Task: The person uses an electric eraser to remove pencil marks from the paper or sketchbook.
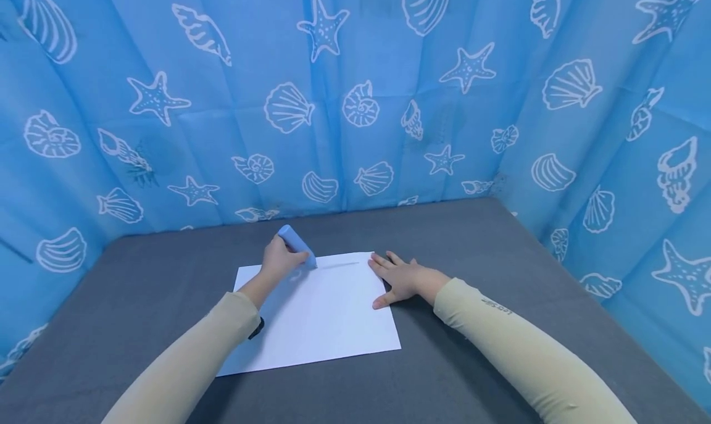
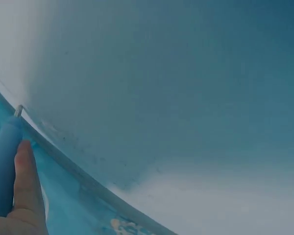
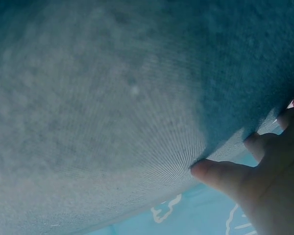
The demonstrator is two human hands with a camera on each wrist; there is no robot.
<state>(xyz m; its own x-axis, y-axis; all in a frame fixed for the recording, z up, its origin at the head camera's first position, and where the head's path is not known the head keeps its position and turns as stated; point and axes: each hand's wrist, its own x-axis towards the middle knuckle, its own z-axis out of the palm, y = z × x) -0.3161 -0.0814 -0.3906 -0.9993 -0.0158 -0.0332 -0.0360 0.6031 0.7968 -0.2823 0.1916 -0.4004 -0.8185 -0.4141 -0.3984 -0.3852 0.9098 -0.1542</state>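
Left hand (image 1: 281,260): centre-left of the frame, grip curled snugly round the blue tool (image 1: 295,241).
Blue tool: it's tilted, metal tip (image 2: 18,110) down by the white paper (image 1: 333,319) — whether they touch, I can't tell.
White paper: lower centre, lying on the grey table (image 1: 472,239), faint line (image 1: 340,265) near its top edge.
Right hand (image 1: 404,279): right of centre — grip spread wide, grasping nothing, fingers at the paper's upper right corner.
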